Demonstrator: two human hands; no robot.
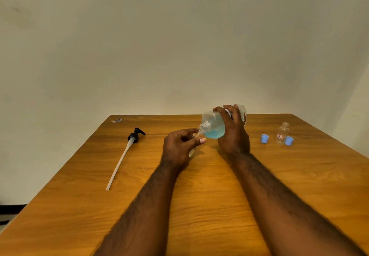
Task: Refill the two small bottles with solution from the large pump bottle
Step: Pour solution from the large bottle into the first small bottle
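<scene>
My right hand [233,133] grips the large clear bottle [212,124], tipped on its side with its open neck pointing left and down; blue solution pools near the neck. My left hand [179,145] pinches a small clear bottle [194,143], tilted, its mouth right under the large bottle's neck; my fingers hide most of it. The second small bottle [282,133] stands upright and uncapped at the right, with a red-and-white label. Two blue caps [264,138] [289,141] lie beside it.
The black pump head with its long white tube [125,151] lies on the wooden table [199,205] at the left. A small scrap [117,120] lies near the far left corner. A plain wall stands behind the table.
</scene>
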